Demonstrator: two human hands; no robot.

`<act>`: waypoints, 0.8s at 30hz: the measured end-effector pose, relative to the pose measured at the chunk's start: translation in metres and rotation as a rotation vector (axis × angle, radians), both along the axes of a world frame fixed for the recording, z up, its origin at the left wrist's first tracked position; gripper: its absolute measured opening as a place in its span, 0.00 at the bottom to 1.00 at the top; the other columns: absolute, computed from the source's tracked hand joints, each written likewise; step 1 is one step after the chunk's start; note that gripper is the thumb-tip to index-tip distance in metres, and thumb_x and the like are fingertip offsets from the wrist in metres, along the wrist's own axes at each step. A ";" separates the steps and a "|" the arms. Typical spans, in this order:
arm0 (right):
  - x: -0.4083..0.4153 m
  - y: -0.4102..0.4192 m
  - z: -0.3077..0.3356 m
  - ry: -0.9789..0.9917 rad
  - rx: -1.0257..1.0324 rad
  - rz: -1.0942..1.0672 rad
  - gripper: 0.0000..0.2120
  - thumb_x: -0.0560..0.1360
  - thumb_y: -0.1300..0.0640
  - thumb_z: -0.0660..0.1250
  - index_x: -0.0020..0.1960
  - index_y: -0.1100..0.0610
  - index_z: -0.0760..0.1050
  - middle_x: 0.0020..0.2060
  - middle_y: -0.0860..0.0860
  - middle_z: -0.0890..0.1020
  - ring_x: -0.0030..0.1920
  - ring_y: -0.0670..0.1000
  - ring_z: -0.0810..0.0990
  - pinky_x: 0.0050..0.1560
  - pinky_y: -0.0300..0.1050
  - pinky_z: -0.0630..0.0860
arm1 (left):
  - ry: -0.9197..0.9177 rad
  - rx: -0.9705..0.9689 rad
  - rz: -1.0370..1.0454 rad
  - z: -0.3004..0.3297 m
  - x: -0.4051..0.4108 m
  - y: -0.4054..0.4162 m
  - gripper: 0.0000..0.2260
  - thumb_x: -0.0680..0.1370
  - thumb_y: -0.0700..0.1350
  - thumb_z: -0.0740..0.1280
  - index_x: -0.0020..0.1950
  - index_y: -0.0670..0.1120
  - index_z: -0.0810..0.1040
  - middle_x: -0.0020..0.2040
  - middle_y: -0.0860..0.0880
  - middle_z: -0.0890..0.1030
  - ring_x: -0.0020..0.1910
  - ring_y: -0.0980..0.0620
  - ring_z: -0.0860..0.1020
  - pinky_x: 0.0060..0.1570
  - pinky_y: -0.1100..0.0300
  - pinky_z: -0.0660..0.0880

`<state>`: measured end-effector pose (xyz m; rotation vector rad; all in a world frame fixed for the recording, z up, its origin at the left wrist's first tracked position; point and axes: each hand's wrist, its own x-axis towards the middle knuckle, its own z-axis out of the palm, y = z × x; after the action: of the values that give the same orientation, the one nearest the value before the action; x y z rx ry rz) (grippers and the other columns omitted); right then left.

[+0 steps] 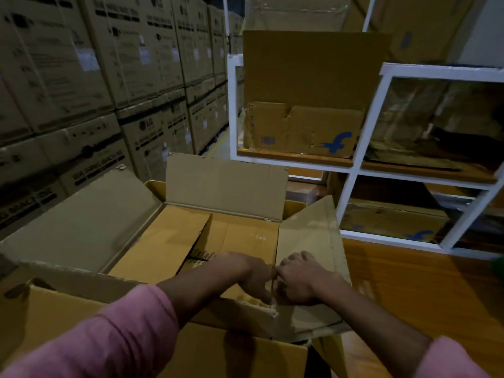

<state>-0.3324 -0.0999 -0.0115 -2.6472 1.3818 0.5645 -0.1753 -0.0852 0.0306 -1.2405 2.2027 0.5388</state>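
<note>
A large open cardboard box (226, 347) stands right in front of me with all its flaps raised or folded out. Flat cardboard pieces (174, 241) lie inside it. My left hand (252, 274) reaches over the near wall and grips the box's right wall from the inside, near the front right corner. My right hand (300, 279) grips the same wall edge from the outside, at the base of the right flap (311, 236). The fingertips of both hands meet at that edge. Both forearms wear pink sleeves.
Tall stacks of printed brown cartons (95, 77) fill the left side. A white-framed shelf unit (365, 148) at the right holds cardboard boxes with a blue logo (302, 132). An orange wooden surface (409, 290) lies to the right of the box.
</note>
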 end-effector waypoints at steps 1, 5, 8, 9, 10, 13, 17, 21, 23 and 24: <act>0.004 0.001 0.000 -0.019 0.039 -0.010 0.22 0.80 0.43 0.61 0.70 0.51 0.72 0.66 0.55 0.76 0.68 0.59 0.70 0.70 0.61 0.63 | -0.010 -0.001 0.032 0.000 0.006 0.001 0.31 0.83 0.57 0.64 0.82 0.48 0.58 0.77 0.42 0.68 0.73 0.40 0.69 0.67 0.45 0.69; 0.028 0.003 0.005 -0.043 0.154 0.031 0.23 0.80 0.42 0.63 0.71 0.52 0.72 0.67 0.56 0.77 0.65 0.59 0.75 0.64 0.59 0.74 | -0.130 -0.009 0.159 -0.007 0.046 -0.001 0.32 0.82 0.59 0.64 0.82 0.49 0.59 0.80 0.45 0.63 0.76 0.41 0.64 0.70 0.44 0.66; 0.051 0.003 0.012 -0.091 0.223 0.072 0.25 0.80 0.44 0.65 0.74 0.54 0.70 0.68 0.56 0.76 0.65 0.58 0.75 0.62 0.56 0.75 | -0.208 0.001 0.266 -0.014 0.085 -0.004 0.31 0.81 0.61 0.65 0.81 0.50 0.62 0.79 0.45 0.65 0.75 0.42 0.66 0.71 0.43 0.68; 0.059 0.004 0.014 -0.110 0.233 0.081 0.26 0.81 0.45 0.65 0.75 0.54 0.69 0.69 0.56 0.75 0.66 0.58 0.75 0.63 0.56 0.75 | -0.219 0.005 0.295 -0.014 0.096 -0.004 0.31 0.81 0.61 0.65 0.80 0.49 0.63 0.78 0.46 0.67 0.75 0.42 0.67 0.70 0.43 0.68; 0.067 0.004 0.016 -0.122 0.234 0.093 0.26 0.81 0.45 0.65 0.75 0.54 0.69 0.69 0.56 0.75 0.66 0.58 0.75 0.63 0.56 0.74 | -0.232 0.008 0.317 -0.014 0.107 -0.004 0.30 0.81 0.61 0.65 0.79 0.48 0.65 0.77 0.46 0.69 0.73 0.42 0.69 0.69 0.43 0.69; 0.089 0.005 0.013 -0.129 0.236 0.123 0.26 0.81 0.43 0.65 0.75 0.53 0.69 0.69 0.56 0.75 0.67 0.58 0.74 0.64 0.57 0.74 | -0.302 0.030 0.356 -0.014 0.129 0.002 0.28 0.81 0.61 0.64 0.75 0.45 0.71 0.71 0.46 0.75 0.67 0.43 0.74 0.66 0.43 0.72; 0.113 0.006 0.005 -0.096 0.235 0.171 0.26 0.81 0.42 0.63 0.75 0.52 0.69 0.68 0.55 0.77 0.66 0.59 0.75 0.64 0.59 0.75 | -0.526 -0.094 0.344 -0.009 0.144 0.014 0.25 0.80 0.63 0.64 0.72 0.49 0.73 0.70 0.45 0.76 0.68 0.41 0.73 0.68 0.38 0.64; 0.132 0.006 0.001 -0.103 0.280 0.172 0.24 0.83 0.47 0.61 0.76 0.56 0.68 0.68 0.57 0.77 0.66 0.59 0.76 0.65 0.58 0.75 | -0.614 -0.275 0.314 0.002 0.164 0.028 0.23 0.82 0.60 0.63 0.73 0.48 0.72 0.71 0.44 0.74 0.72 0.40 0.69 0.71 0.38 0.60; 0.142 0.006 0.000 -0.108 0.284 0.166 0.24 0.83 0.49 0.61 0.76 0.56 0.68 0.68 0.58 0.76 0.66 0.59 0.76 0.65 0.58 0.75 | -0.527 -0.289 0.317 0.006 0.171 0.031 0.22 0.83 0.58 0.63 0.72 0.47 0.72 0.70 0.43 0.74 0.70 0.40 0.71 0.68 0.41 0.65; 0.148 0.006 -0.002 -0.111 0.279 0.163 0.23 0.82 0.50 0.61 0.75 0.57 0.68 0.67 0.57 0.77 0.65 0.59 0.76 0.65 0.58 0.76 | -0.454 -0.272 0.322 0.006 0.172 0.032 0.22 0.83 0.57 0.63 0.73 0.47 0.72 0.70 0.42 0.74 0.69 0.40 0.73 0.66 0.42 0.68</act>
<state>-0.1848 -0.0944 -0.0139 -2.5338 0.9835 0.5708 -0.0033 -0.0536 0.0365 -1.6849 1.7416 0.0557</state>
